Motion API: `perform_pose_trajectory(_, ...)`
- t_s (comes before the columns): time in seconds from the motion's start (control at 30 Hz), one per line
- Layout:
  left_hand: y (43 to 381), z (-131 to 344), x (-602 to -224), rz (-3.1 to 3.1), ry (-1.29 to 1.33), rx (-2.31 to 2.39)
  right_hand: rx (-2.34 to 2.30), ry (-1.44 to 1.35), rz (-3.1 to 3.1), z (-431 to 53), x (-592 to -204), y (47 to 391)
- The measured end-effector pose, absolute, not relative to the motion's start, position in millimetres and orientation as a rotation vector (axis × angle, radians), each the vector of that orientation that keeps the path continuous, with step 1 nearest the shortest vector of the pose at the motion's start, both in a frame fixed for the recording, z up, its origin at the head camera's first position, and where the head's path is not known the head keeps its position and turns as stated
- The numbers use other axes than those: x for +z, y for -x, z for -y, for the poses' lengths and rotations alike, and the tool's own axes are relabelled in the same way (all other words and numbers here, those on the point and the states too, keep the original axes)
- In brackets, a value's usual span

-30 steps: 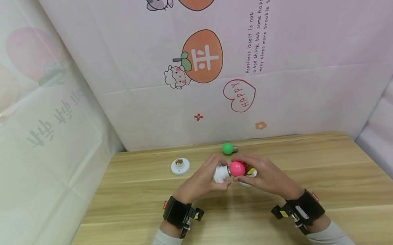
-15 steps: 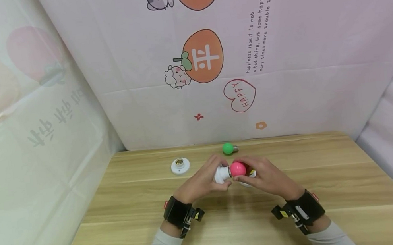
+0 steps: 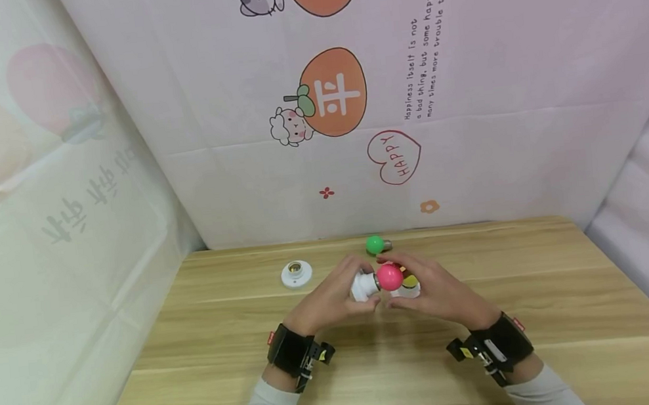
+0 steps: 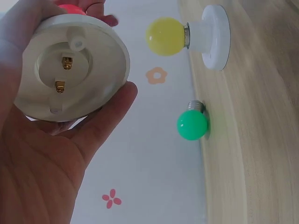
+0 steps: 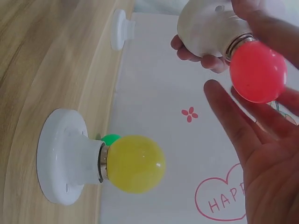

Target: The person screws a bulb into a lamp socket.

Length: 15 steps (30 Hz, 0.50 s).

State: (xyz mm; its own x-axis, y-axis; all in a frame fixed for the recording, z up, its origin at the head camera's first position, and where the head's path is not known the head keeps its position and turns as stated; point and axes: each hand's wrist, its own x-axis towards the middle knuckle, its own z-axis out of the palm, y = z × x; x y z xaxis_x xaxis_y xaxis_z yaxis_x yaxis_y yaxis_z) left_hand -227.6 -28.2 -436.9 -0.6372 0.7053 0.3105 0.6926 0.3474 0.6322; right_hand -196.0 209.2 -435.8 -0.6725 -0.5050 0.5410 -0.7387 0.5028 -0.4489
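Observation:
In the head view my left hand (image 3: 334, 297) grips a white lamp holder (image 3: 363, 287) by its round base. The left wrist view shows the hollow underside of that lamp holder (image 4: 110, 51), with brass screws inside. A red light bulb (image 3: 390, 277) sits in the holder's socket, its metal collar partly visible. Around the bulb, my right hand (image 3: 437, 289) has its fingers and thumb spread. In the right wrist view the extended fingers (image 5: 233, 123) lie beside the red bulb (image 5: 258, 71); whether one touches it behind is hidden.
A second white lamp holder (image 5: 60, 156) with a yellow bulb (image 5: 135, 163) stands on the wooden table (image 3: 378, 375), partly behind my right hand. A green bulb (image 3: 374, 245) lies near the back edge. Further left is a lamp holder (image 3: 296, 274) with a bare socket.
My right fingers and thumb have spread away from the red bulb, which they pinched before. The left hand has kept its hold on the lamp holder almost in place.

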Motion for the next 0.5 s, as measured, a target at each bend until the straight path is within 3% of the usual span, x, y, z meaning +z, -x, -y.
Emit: perform_pose_trajectory(0.5,228.8,27.5,-436.2,-2.496,-1.321,1.243,0.931,-1.137,2.278,-209.6,-432.5,197.8)
